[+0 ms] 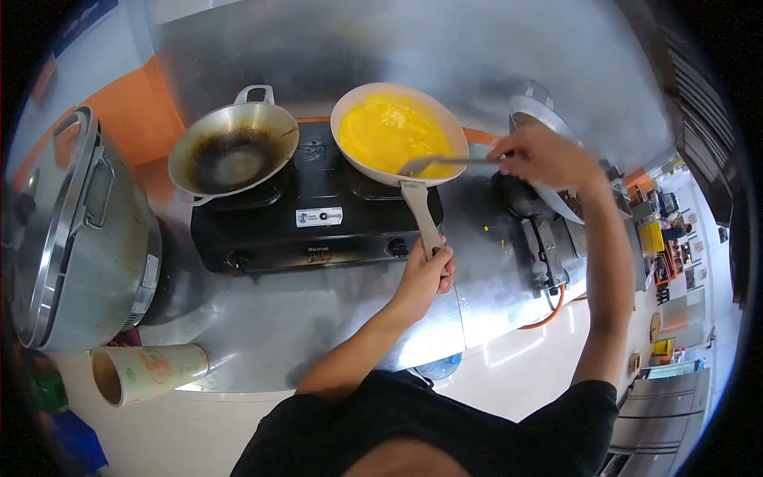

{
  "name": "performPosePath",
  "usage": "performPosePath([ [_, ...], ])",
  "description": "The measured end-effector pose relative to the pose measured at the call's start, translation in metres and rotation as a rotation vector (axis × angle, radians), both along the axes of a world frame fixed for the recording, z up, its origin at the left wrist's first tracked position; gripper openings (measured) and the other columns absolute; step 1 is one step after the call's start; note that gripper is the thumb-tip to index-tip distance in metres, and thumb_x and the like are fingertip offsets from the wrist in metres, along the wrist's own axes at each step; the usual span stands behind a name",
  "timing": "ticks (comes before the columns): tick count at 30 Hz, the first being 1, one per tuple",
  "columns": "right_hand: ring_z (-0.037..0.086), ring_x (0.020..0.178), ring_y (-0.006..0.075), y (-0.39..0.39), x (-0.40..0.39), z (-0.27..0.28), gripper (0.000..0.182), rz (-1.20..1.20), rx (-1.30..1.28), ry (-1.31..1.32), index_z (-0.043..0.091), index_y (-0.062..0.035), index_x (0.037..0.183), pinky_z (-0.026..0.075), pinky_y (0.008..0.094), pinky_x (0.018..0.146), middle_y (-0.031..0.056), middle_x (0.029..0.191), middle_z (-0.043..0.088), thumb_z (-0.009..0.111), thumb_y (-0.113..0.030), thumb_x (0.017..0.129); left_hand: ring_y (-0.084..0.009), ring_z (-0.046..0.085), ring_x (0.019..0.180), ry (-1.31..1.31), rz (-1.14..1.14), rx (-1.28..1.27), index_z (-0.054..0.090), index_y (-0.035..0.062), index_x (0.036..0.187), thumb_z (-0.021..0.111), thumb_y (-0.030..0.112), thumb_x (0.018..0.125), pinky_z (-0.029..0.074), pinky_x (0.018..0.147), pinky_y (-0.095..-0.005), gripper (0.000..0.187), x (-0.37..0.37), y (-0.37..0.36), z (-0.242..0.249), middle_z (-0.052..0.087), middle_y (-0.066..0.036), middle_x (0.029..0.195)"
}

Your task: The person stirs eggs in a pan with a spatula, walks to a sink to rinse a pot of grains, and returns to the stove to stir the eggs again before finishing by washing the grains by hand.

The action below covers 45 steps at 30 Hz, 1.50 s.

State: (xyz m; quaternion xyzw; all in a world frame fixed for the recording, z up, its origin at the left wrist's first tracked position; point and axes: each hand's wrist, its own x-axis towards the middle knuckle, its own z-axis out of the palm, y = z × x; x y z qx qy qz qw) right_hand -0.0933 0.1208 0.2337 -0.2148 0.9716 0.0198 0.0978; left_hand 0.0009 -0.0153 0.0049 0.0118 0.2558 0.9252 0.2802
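Steel counter point(318, 318), stove point(310, 207) – left hand point(425, 274) closed on pan point(397, 131) handle, right hand point(544, 159) grips spatula point(445, 163) in egg point(389, 131) – careless tilt could spill it.

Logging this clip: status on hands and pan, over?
Left hand grips pan handle. Right hand holds spatula over egg. Empty wok beside; nothing blocking.

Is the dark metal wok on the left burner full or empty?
Empty: the dark metal wok shows only its bare, blackened bottom, no food inside.
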Motion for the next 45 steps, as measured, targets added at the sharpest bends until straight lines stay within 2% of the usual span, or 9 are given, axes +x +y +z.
performPosePath([
  [3, 0.062, 0.077, 0.0334, -0.015, 0.009, -0.042, 0.023, 0.097, 0.055, 0.117, 0.065, -0.0060, 0.100, 0.048, 0.0403, 0.073, 0.0153, 0.085, 0.065, 0.060, -0.014, 0.080, -0.0072, 0.037, 0.047, -0.004, -0.005, -0.005, 0.033, 0.0142, 0.103, 0.048, 0.013, 0.092, 0.026, 0.041, -0.0220, 0.019, 0.000, 0.001, 0.000, 0.045, -0.003, 0.071],
  [17, 0.062, 0.082, 0.0348, -0.052, -0.082, -0.126, 0.019, -0.039, -0.002, 0.377, 0.066, -0.0060, 0.094, 0.048, 0.0420, 0.075, 0.0192, 0.082, 0.064, 0.055, -0.014, 0.081, -0.0079, 0.038, 0.048, -0.004, 0.017, -0.030, 0.034, 0.0135, 0.104, 0.051, 0.015, 0.091, 0.026, 0.041, -0.0222, 0.022, 0.002, 0.002, 0.000, 0.045, -0.003, 0.071],
  [20, 0.062, 0.082, 0.0338, -0.040, -0.101, -0.098, 0.023, -0.169, -0.082, 0.204, 0.067, -0.0075, 0.098, 0.048, 0.0410, 0.077, 0.0172, 0.085, 0.065, 0.058, -0.018, 0.080, -0.0094, 0.042, 0.050, -0.017, 0.006, -0.028, 0.035, 0.0127, 0.105, 0.052, 0.014, 0.090, 0.029, 0.043, -0.0226, 0.023, 0.001, 0.002, -0.003, 0.047, -0.004, 0.071],
  [23, 0.062, 0.078, 0.0302, -0.017, -0.094, -0.048, 0.025, -0.048, -0.034, 0.234, 0.067, -0.0076, 0.100, 0.048, 0.0384, 0.075, 0.0132, 0.087, 0.066, 0.060, -0.019, 0.079, -0.0125, 0.049, 0.056, -0.077, -0.011, -0.037, 0.037, 0.0116, 0.105, 0.053, 0.013, 0.089, 0.037, 0.048, -0.0240, 0.023, -0.003, 0.001, -0.001, 0.049, -0.005, 0.074],
  [29, 0.062, 0.072, 0.0261, -0.035, -0.017, 0.033, 0.020, -0.210, 0.183, -0.020, 0.067, -0.0052, 0.097, 0.047, 0.0364, 0.068, 0.0140, 0.084, 0.065, 0.060, -0.013, 0.079, -0.0162, 0.055, 0.067, -0.203, 0.036, 0.114, 0.039, 0.0116, 0.105, 0.054, 0.009, 0.087, 0.044, 0.056, -0.0270, 0.024, -0.013, -0.001, 0.007, 0.051, -0.006, 0.084],
  [32, 0.062, 0.070, 0.0303, -0.012, -0.005, 0.002, 0.021, 0.056, 0.261, 0.045, 0.066, -0.0052, 0.098, 0.048, 0.0379, 0.068, 0.0136, 0.080, 0.065, 0.060, -0.013, 0.080, -0.0129, 0.049, 0.062, -0.223, 0.020, 0.205, 0.039, 0.0125, 0.106, 0.054, 0.008, 0.088, 0.039, 0.053, -0.0253, 0.024, -0.017, 0.001, 0.004, 0.049, -0.005, 0.083],
  [35, 0.062, 0.079, 0.0335, -0.013, -0.007, -0.044, 0.021, 0.033, 0.198, -0.008, 0.066, -0.0063, 0.099, 0.047, 0.0406, 0.073, 0.0154, 0.083, 0.065, 0.059, -0.014, 0.081, -0.0104, 0.043, 0.058, -0.242, 0.013, 0.228, 0.039, 0.0134, 0.107, 0.053, 0.009, 0.088, 0.034, 0.050, -0.0241, 0.024, -0.016, 0.004, 0.004, 0.046, -0.003, 0.080],
  [37, 0.063, 0.076, 0.0347, -0.010, -0.013, -0.073, 0.014, 0.042, 0.070, 0.243, 0.065, -0.0040, 0.085, 0.048, 0.0453, 0.069, 0.0195, 0.079, 0.064, 0.054, -0.008, 0.078, -0.0094, 0.040, 0.057, -0.249, 0.019, 0.220, 0.038, 0.0137, 0.106, 0.053, 0.010, 0.089, 0.032, 0.049, -0.0237, 0.023, -0.015, 0.005, 0.003, 0.045, -0.002, 0.078],
  [45, 0.062, 0.083, 0.0363, -0.034, -0.068, -0.112, 0.022, -0.095, 0.036, 0.275, 0.065, -0.0047, 0.097, 0.047, 0.0448, 0.077, 0.0203, 0.087, 0.064, 0.054, -0.015, 0.081, -0.0090, 0.042, 0.058, -0.234, 0.035, 0.184, 0.042, 0.0147, 0.099, 0.054, 0.014, 0.090, 0.034, 0.051, -0.0229, 0.015, -0.014, 0.006, 0.002, 0.044, -0.001, 0.077],
])
